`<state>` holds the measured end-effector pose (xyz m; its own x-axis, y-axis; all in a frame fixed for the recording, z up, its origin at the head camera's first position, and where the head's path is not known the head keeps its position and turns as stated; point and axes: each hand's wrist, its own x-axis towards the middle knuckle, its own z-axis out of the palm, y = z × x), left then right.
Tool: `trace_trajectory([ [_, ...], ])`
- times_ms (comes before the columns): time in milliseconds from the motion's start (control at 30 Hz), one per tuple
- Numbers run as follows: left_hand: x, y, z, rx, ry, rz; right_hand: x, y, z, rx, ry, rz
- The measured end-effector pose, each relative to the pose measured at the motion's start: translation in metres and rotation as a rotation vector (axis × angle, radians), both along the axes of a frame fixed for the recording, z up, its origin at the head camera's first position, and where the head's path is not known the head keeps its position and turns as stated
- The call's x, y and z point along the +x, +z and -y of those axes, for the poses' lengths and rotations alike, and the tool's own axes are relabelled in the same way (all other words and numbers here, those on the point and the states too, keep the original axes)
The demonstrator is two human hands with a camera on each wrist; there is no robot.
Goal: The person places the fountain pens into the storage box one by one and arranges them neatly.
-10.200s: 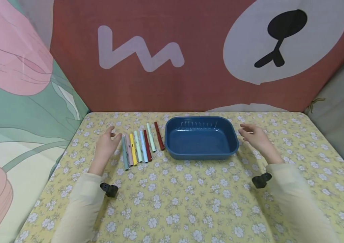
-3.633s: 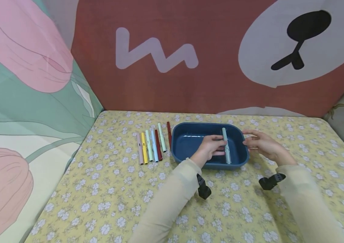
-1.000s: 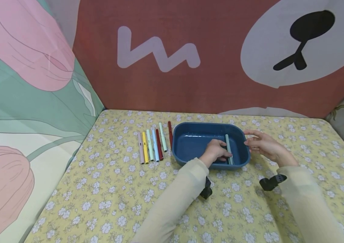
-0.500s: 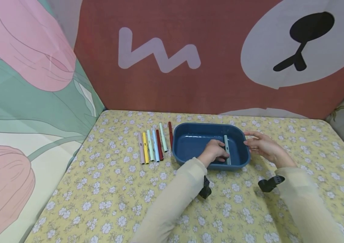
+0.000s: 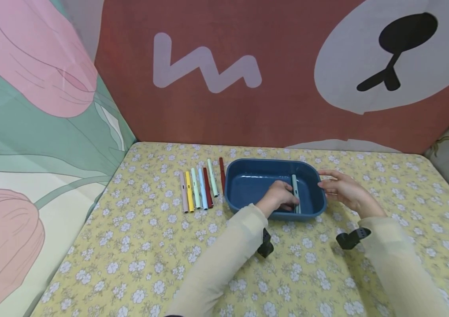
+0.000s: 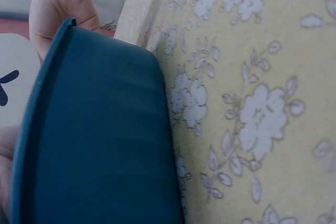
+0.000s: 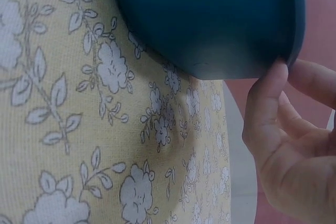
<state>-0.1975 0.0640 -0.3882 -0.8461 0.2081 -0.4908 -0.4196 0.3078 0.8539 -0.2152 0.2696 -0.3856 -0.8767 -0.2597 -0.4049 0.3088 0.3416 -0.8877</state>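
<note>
A deep blue plastic basin stands on the flowered tablecloth. Inside it, toward the right end, lies a grey-green pen pointing front to back. My left hand reaches over the front rim and pinches this pen around its nearer half, which the fingers partly cover. Only the basin's outer wall fills most of the left wrist view, hiding the pen. At the right end, my right hand holds the basin's rim; in the right wrist view the thumb lies against the outer wall and a finger at the rim.
Left of the basin, several pens lie roughly side by side: a mauve pen, a yellow pen, pale green, light blue and dark red ones. One dark red pen lies right beside the basin's left wall. A printed cloth hangs behind the table.
The grey-green pen went from the row into the basin by my left hand, first held higher, now lower. Over the last second it shifted slightly left. My right hand moved to the basin's rim earlier.
</note>
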Motion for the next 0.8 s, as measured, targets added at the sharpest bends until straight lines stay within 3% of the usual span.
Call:
trace_trajectory([
  [167,0.0,0.007,0.003,-0.039,-0.024,-0.033,0.002,0.001,0.001,0.008,0.003,-0.013],
  [533,-0.005,0.031,0.02,0.144,-0.086,-0.033,0.003,-0.001,-0.001,-0.013,0.006,-0.033],
  [800,-0.009,0.051,0.038,0.201,-0.119,-0.068,0.004,-0.003,-0.003,-0.095,-0.011,-0.029],
])
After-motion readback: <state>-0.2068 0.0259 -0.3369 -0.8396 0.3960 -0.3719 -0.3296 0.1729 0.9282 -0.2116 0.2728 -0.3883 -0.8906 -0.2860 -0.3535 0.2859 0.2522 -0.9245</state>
